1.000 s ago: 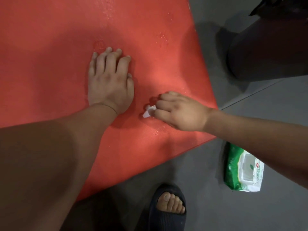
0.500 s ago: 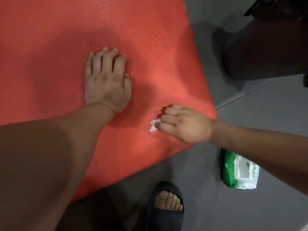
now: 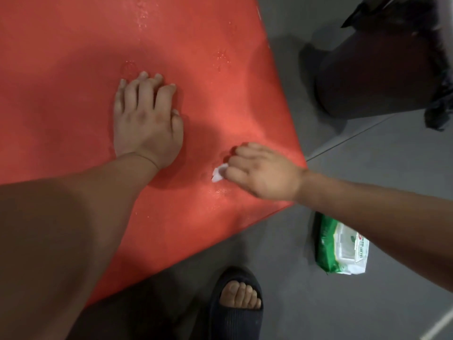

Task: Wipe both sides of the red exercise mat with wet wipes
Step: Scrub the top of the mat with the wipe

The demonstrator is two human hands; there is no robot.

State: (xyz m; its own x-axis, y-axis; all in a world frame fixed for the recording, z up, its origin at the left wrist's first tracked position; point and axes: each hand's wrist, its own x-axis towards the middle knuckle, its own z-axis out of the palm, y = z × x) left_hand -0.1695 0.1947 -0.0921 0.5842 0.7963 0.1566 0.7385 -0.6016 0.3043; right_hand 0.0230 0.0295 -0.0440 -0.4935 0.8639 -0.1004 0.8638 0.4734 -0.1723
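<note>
The red mat (image 3: 73,69) lies flat on the grey floor (image 3: 306,303), its corner pointing right. The left hand (image 3: 147,123) presses palm-down on the mat, fingers straight and close together. Near that corner, the right hand (image 3: 264,171) pinches a small white wipe (image 3: 218,173) against the mat. A green wipes packet (image 3: 340,249) lies on the floor beside the mat's near edge.

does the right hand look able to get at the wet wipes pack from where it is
Probably yes: the wet wipes pack lies uncovered on the floor near the right hand, though that hand grips a wet wipe.
</note>
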